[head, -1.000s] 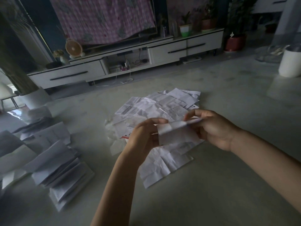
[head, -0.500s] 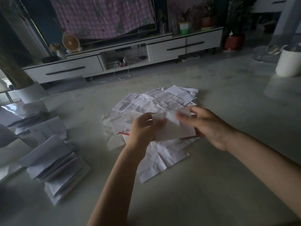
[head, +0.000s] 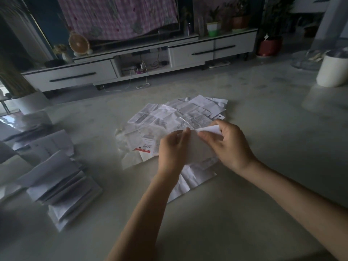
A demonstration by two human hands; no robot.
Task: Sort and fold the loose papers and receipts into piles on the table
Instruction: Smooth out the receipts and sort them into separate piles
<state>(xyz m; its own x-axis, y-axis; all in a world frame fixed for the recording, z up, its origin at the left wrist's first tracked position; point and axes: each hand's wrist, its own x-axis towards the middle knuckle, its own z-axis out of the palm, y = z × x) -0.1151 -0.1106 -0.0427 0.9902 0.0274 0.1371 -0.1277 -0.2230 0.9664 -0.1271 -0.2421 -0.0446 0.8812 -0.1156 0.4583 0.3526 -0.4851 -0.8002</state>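
From the bottom edge I see two bare forearms reaching forward over a pale table (head: pixel 235 219). The left hand (head: pixel 172 150) grips the left edge of a white sheet (head: pixel 199 149), fingers curled round it. The right hand (head: pixel 232 146) pinches the sheet's upper right corner, where a flap is turned over. The sheet is held just above a loose heap of creased receipts (head: pixel 169 117) spread at the table's middle. On the left lies a stack of folded papers (head: pixel 62 187), well apart from the heap. Far right stands a white container (head: pixel 332 70). Beyond the table, a low white cabinet (head: pixel 190 53) lines the wall.
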